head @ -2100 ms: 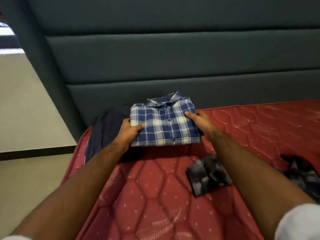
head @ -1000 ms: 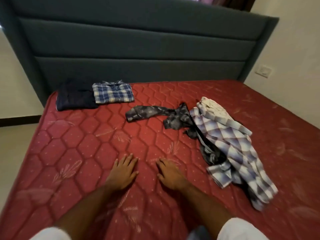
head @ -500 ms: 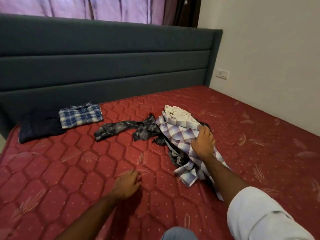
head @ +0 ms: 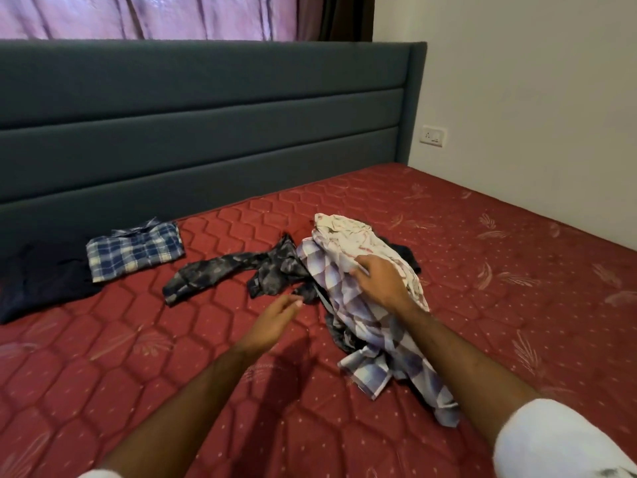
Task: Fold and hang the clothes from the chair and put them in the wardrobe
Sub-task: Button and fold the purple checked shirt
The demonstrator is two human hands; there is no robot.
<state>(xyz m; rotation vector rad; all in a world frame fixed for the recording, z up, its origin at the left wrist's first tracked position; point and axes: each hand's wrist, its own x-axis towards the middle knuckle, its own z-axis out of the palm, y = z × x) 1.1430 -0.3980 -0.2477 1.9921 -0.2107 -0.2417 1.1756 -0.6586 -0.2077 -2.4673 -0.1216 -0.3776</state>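
My right hand (head: 381, 282) rests on the cream garment (head: 358, 236) heaped on the bed (head: 499, 288), fingers loosely curved; my left hand (head: 275, 322) hovers open. Lifting could drag the tangled checked shirt (head: 372, 332) and dark camouflage garment (head: 241, 270) along.

My left hand (head: 275, 319) hovers open mid-frame, my right hand (head: 382, 281) lies fingers-down right of centre, both forearms extended.
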